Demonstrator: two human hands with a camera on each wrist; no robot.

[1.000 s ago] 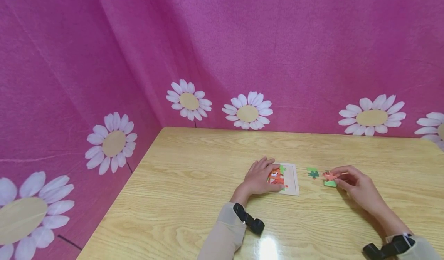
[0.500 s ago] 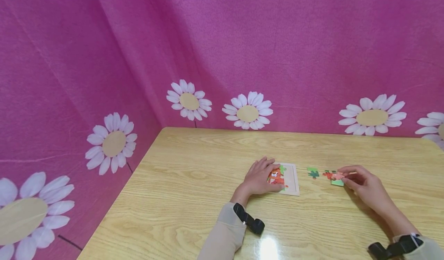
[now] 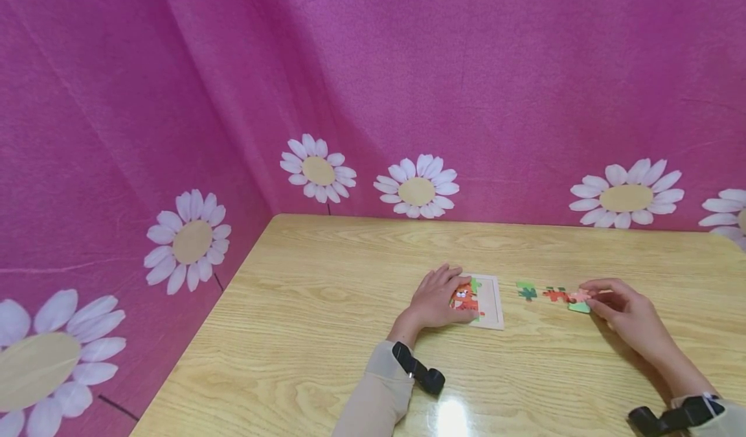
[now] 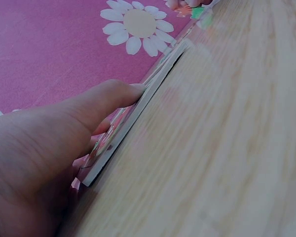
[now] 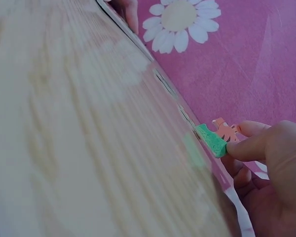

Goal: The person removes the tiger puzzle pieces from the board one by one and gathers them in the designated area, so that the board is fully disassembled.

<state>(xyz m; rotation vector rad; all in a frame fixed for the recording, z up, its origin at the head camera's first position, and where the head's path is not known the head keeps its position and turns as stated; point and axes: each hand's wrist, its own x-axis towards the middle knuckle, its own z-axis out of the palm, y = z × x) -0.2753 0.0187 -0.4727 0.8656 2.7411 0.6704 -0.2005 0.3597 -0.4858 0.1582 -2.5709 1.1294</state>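
My left hand rests on a square jigsaw board with a pale frame. Its thumb lies along the board's near edge, with the other fingers over the left side. Inside the frame an orange cartoon animal shows partly between thumb and index finger; the board's right part is bare. Off to the right, my right hand pinches an orange and green puzzle piece between thumb and fingertips, tilted in the right wrist view. A red-orange piece lies just left of it, and a green piece lies nearer the board.
The wooden table reaches back to a pink cloth printed with white daisies, which also hangs along the left side. Black camera straps sit on both wrists. A bright light reflection shows at the table's front.
My right hand has moved to the right with the pinched puzzle piece, uncovering more of the red-orange piece beside it. The left hand and the board have stayed put.
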